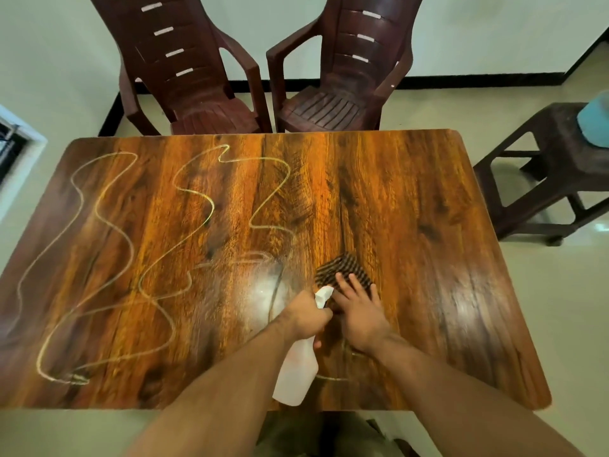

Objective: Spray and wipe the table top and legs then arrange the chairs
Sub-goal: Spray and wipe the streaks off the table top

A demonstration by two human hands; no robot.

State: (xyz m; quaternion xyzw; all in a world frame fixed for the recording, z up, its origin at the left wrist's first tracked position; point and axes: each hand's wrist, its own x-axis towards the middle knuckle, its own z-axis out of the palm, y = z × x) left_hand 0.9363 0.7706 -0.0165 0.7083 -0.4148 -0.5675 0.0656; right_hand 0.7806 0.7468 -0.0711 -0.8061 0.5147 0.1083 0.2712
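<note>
Home dining room: wood-grain table [379, 192], plastic armchairs [194, 77], tiled floor [543, 291].

Light: bright, even, indoor. Glare: pale patches on the glossy table [412, 199], one beside the left hand [306, 316], one toward the right edge; another on the floor [543, 308] by the stool [560, 179]. Shadows: soft, grey, beneath the stool. Blur: right hand [361, 311], cloth [342, 268], bottle [296, 374] smeared. Distortion: table edges bow outward.
</note>
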